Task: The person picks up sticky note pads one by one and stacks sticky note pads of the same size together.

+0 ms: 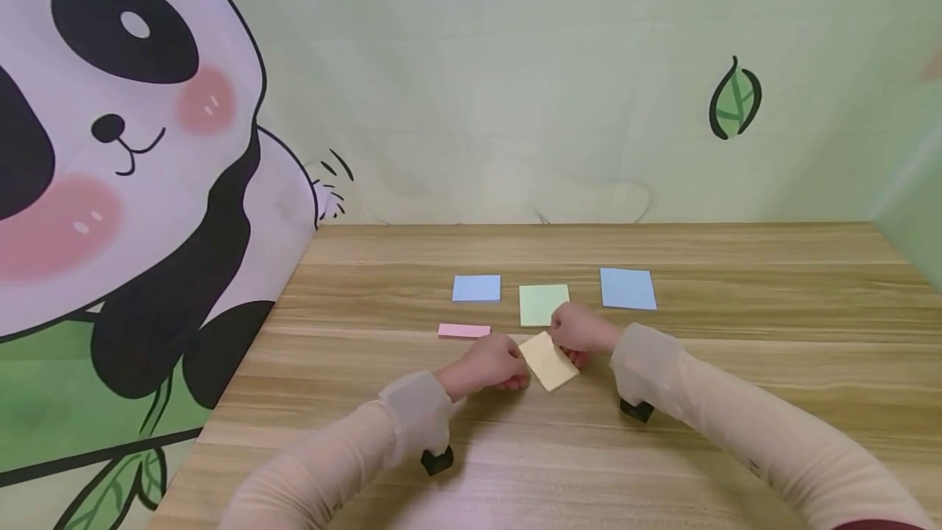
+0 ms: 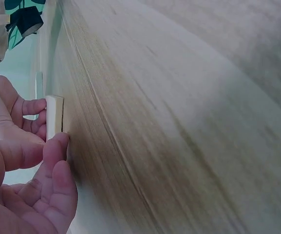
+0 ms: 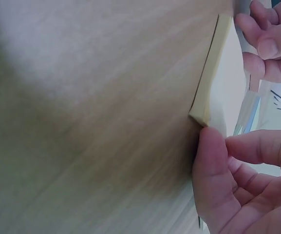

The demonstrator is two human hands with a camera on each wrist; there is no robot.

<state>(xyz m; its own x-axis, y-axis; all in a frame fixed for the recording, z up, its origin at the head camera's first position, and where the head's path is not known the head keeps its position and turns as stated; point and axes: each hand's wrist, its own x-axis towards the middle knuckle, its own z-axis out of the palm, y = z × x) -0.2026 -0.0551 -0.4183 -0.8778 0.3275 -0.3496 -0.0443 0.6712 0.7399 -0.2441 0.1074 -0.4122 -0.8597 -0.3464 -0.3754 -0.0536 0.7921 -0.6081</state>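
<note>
A pale yellow sticky note pad (image 1: pixel 548 361) sits turned at an angle between the two hands, low over the wooden table. My left hand (image 1: pixel 489 362) pinches its left side between thumb and curled fingers. On the opposite side, my right hand (image 1: pixel 581 330) pinches the pad near a corner, thumb and index finger meeting there in the right wrist view. That view also shows the thick edge of the yellow pad (image 3: pixel 211 73) facing the camera. Just behind the hands lies a light green pad (image 1: pixel 540 301), its lower right corner overlapped by the right hand.
A narrow pink pad (image 1: pixel 464 331) lies just beyond the left hand. Farther back are a blue pad (image 1: pixel 476 288) on the left and a larger blue pad (image 1: pixel 628 289) on the right. The wooden table (image 1: pixel 773 285) ends at a panda-printed cloth backdrop (image 1: pixel 471 121).
</note>
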